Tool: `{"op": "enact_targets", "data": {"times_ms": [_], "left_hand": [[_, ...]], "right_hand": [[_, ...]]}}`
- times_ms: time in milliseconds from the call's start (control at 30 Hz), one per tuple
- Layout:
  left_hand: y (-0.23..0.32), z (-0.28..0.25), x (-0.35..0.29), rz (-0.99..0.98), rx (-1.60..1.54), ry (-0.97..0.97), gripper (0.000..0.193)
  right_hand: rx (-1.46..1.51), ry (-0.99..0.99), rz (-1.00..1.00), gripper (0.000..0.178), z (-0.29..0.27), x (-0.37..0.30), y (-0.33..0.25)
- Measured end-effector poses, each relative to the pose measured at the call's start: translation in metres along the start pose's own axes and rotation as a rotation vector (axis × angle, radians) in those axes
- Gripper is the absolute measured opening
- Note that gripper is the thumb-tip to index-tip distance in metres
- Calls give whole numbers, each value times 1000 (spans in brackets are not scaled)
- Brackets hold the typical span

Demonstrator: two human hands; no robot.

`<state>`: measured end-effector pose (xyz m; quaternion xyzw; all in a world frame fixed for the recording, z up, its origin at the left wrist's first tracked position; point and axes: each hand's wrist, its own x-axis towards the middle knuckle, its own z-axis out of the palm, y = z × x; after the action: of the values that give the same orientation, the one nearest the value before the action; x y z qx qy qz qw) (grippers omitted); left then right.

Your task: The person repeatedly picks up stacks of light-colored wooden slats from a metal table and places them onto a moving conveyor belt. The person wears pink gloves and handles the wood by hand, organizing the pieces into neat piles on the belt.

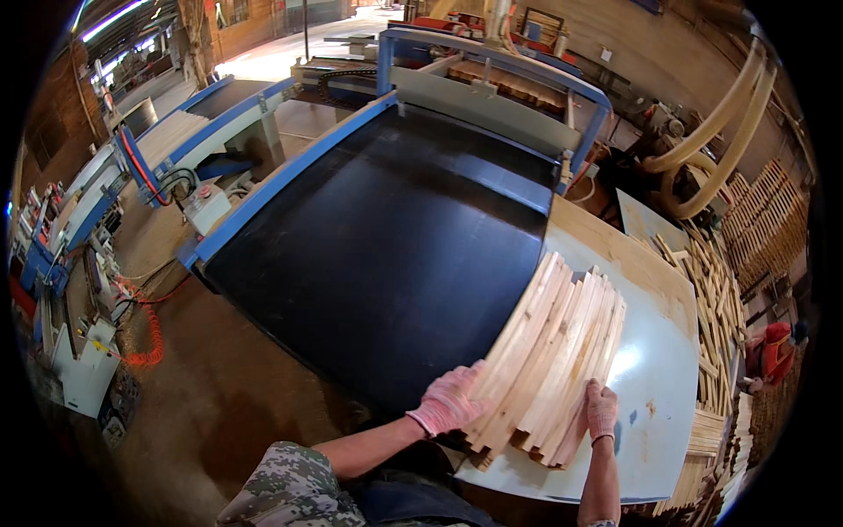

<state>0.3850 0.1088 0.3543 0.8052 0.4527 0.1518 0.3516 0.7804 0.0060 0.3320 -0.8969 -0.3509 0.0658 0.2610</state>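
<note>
A row of pale wooden strips (553, 351) lies side by side on a smooth light-grey metal table (654, 395), with uneven ends. My left hand (450, 400), in a pink-and-white knit glove, grips the near left side of the strips, fingers against the outer one. On the opposite side, my right hand (601, 410), gloved alike, has its fingers bent around the right edge of the row. The strips lie between both hands. To their left, and touching the table's side, runs a wide black conveyor belt (378, 237).
A blue frame (492, 39) spans the belt's far end. Loose wooden strips (716, 316) are heaped right of the table, near a red bag (771, 351). A second blue-sided conveyor (211, 119) stands at the left, beside a grey control box (207, 207) and an orange coiled hose (149, 342).
</note>
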Motion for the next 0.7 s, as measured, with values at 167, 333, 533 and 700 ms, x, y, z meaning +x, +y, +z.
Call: {"op": "enact_targets", "data": {"times_ms": [167, 333, 533, 700], "left_hand": [[-101, -105, -17, -109, 168, 173, 93], [-211, -226, -46, -260, 242, 246, 96], [-291, -313, -156, -310, 124, 943, 74], [-370, -250, -296, -706, -523, 1061, 53]], "right_hand": [[134, -275, -44, 53, 58, -48, -158], [222, -469, -216, 54, 139, -94, -323], [217, -594, -319, 64, 243, -134, -488], [205, -631, -304, 66, 307, -159, -606]]}}
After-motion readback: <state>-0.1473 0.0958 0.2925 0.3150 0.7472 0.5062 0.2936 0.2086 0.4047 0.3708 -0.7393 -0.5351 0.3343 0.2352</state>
